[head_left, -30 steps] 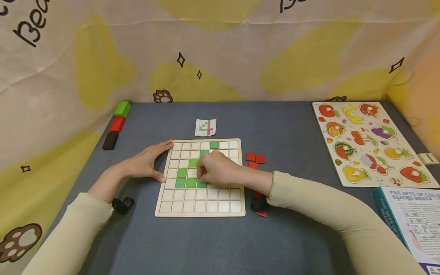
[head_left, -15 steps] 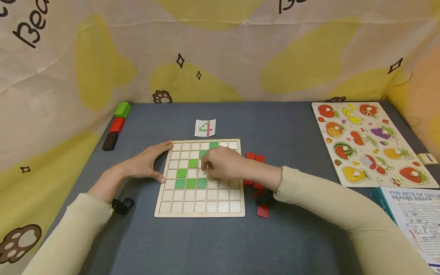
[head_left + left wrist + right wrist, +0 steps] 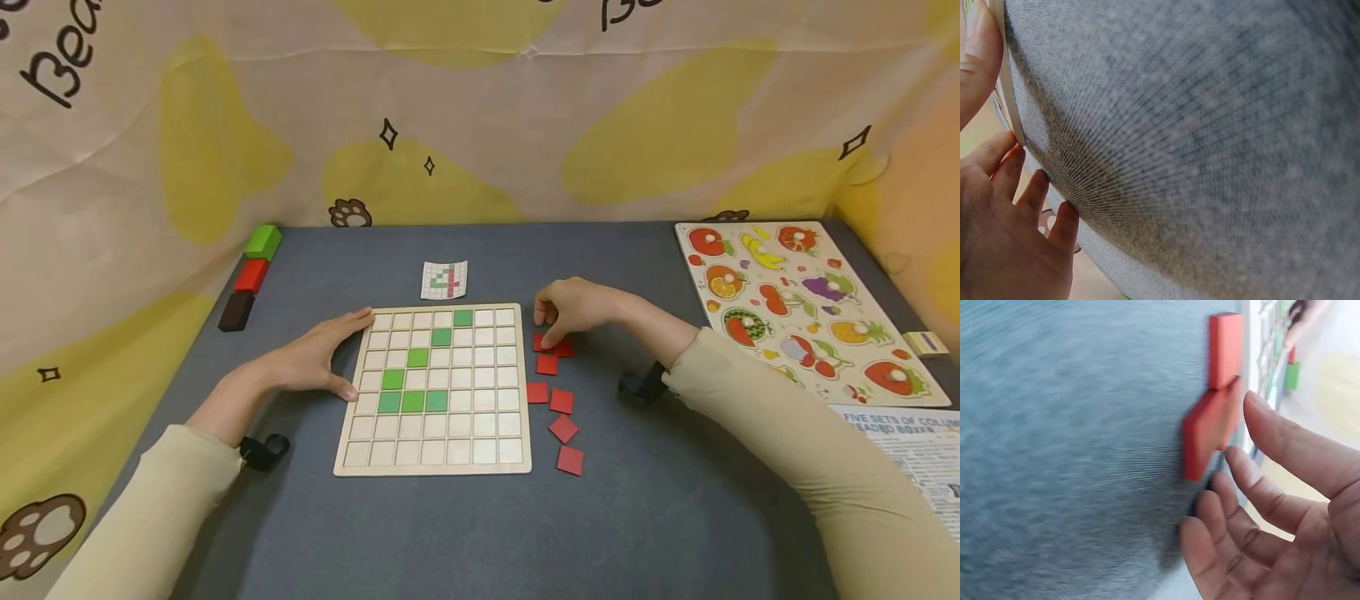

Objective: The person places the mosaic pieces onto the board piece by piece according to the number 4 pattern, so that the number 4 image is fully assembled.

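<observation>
Head view: right hand is hovering over the far end of a loose group of red square tiles lying on the grey table, just right of the wooden grid board. Fingers are curling downward, fingertips touching or nearly touching the farthest red tile; cannot tell whether contact is being made. Right wrist view is showing the fingers loosely spread and relaxed, nothing pinched between them, with red tiles just beyond the fingertips.

Left hand is resting flat on the table against the board's left edge, fingers straight, thumb at the near side, index finger along the far corner. Left wrist view is confirming fingers pressing the board's rim; nothing being gripped.

Board is carrying six green tiles: three in a row in the lower rows, three stepping diagonally toward the far right.

A small pattern card is lying just beyond the board. Green, red and dark blocks are sitting at far left. A fruit puzzle is lying at far right.
</observation>
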{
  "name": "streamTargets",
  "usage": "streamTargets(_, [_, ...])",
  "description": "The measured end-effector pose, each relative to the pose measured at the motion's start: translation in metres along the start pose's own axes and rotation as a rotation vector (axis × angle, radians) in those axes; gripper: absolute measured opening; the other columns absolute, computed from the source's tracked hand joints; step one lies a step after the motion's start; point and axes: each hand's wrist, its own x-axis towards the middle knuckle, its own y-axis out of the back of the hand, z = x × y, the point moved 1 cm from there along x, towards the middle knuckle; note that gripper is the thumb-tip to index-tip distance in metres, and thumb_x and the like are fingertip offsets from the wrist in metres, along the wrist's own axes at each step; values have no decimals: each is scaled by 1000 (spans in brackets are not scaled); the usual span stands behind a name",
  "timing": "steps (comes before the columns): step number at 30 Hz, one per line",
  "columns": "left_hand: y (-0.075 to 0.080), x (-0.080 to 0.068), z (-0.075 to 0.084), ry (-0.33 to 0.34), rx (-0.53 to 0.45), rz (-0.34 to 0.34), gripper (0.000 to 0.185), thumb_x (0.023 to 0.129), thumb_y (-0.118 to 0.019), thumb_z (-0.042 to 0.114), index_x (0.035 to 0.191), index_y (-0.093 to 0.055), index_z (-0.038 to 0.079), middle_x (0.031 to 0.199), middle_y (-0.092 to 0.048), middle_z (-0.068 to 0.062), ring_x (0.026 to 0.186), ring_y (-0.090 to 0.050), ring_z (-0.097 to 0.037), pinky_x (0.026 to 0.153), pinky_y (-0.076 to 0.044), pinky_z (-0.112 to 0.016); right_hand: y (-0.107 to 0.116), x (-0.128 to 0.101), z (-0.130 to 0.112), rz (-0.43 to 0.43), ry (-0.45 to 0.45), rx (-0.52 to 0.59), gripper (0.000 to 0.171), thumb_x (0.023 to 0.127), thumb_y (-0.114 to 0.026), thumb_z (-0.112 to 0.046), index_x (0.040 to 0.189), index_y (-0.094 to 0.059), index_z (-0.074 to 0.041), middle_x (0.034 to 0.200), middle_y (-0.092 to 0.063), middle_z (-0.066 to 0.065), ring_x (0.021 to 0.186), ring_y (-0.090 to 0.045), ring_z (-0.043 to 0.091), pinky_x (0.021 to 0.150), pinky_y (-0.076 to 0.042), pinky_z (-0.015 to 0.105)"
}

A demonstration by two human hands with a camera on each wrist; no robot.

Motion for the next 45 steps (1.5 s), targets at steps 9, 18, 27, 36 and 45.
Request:
streamTargets(9, [-1, 0, -2, -6, 2, 9, 120, 65, -90, 35, 157, -21, 2, 167, -13, -19, 152, -11, -47, 118, -13, -67, 0, 2, 0, 4, 32, -16, 17, 79, -81, -17, 86, -67, -10, 84, -62, 3, 77, -54, 17, 66, -43, 25])
streamTargets(18, [0, 1, -4, -4, 5, 10, 120, 65, -90, 36, 157, -21, 2, 167, -13, -19, 152, -12, -48, 118, -13, -68, 2, 15, -34, 223, 64, 92, 12, 83, -77, -11, 90, -68, -9, 79, -64, 4, 71, -56, 18, 65, -44, 27])
streamTargets(27, [-1, 0, -4, -3, 6, 11, 119, 66, -90, 37, 157, -21, 3, 167, -13, -19, 152, -12, -48, 118, -14, -67, -24, 47, -73, 266, 124, 80, 6, 87, -71, -8, 92, -73, -10, 86, -71, 5, 80, -63, 18, 75, -50, 29])
streamTargets(36, [1, -1, -2, -5, -5, 13, 119, 66, -90, 35, 157, -22, 2, 167, -13, -19, 151, -12, -48, 118, -12, -67, -31, 53, -79, 268, 100, -34, 12, 86, -71, -6, 92, -78, -14, 95, -76, 2, 91, -68, 22, 80, -56, 37])
streamTargets(45, [0, 0, -2, -18, -10, 13, 119, 65, -90, 35, 156, -22, 0, 166, -13, -21, 151, -12, -49, 118, -12, -68, -22, 36, -57, 214, 113, -65, 17, 86, -73, -11, 101, -77, -16, 87, -68, 2, 80, -58, 18, 65, -45, 27])
